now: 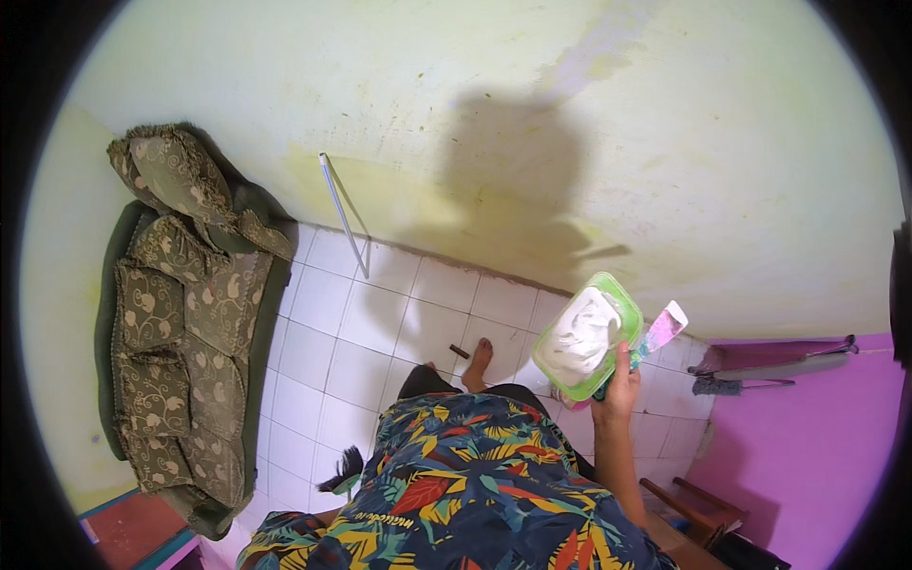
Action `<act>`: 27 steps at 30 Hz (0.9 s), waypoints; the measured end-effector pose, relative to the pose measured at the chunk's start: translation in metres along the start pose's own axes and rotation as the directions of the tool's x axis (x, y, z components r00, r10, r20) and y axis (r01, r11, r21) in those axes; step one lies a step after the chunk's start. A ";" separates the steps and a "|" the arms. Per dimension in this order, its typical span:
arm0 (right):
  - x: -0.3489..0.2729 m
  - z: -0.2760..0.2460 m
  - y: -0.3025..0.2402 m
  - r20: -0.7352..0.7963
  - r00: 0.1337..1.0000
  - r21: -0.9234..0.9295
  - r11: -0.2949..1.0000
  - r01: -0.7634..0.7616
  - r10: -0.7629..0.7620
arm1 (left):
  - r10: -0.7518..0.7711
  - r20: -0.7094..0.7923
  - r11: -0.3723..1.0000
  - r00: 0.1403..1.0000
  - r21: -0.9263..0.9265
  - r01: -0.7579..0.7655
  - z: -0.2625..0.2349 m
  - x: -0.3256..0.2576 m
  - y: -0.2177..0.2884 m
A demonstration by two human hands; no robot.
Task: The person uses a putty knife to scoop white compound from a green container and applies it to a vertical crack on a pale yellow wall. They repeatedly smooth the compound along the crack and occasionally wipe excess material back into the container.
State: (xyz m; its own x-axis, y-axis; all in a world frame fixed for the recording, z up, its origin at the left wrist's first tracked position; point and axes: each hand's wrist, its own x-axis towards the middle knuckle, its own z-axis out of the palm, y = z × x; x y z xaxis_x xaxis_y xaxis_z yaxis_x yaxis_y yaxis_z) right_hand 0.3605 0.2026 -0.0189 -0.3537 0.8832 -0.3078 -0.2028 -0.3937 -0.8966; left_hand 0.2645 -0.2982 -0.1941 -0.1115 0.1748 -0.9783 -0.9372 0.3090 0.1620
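Wall [380,95], pale yellow-green, spans the far side before us; a sofa [190,351] stands at left, and a pole [343,214] leans on the wall. At right we hold a green tub [624,306] with white paste [582,337] heaped inside. Our right hand [617,388] clamps its near right edge, thumb uppermost, a scraper [666,326] beside the thumb. Our left hand is out of view; its fingers we cannot tell.
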 end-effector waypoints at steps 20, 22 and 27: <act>-0.069 0.060 0.028 0.056 0.994 -0.089 0.992 -0.092 0.097 | 0.082 0.090 0.996 0.993 -0.048 -0.078 -0.027 0.017 0.018; -0.073 0.065 0.032 0.068 0.992 -0.114 0.989 -0.100 0.108 | 0.088 0.094 0.995 0.992 -0.049 -0.084 -0.029 0.017 0.017; -0.077 0.079 0.031 0.098 0.989 -0.091 0.990 -0.105 0.114 | 0.091 0.096 0.995 0.991 -0.047 -0.087 -0.030 0.013 0.015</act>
State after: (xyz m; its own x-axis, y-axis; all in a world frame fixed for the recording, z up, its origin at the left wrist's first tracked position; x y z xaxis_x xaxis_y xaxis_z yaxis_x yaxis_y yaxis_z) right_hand 0.3094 0.1023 0.0023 -0.4626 0.8034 -0.3748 -0.0803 -0.4590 -0.8848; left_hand 0.2392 -0.3191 -0.2084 -0.1643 0.2916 -0.9423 -0.9383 0.2485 0.2405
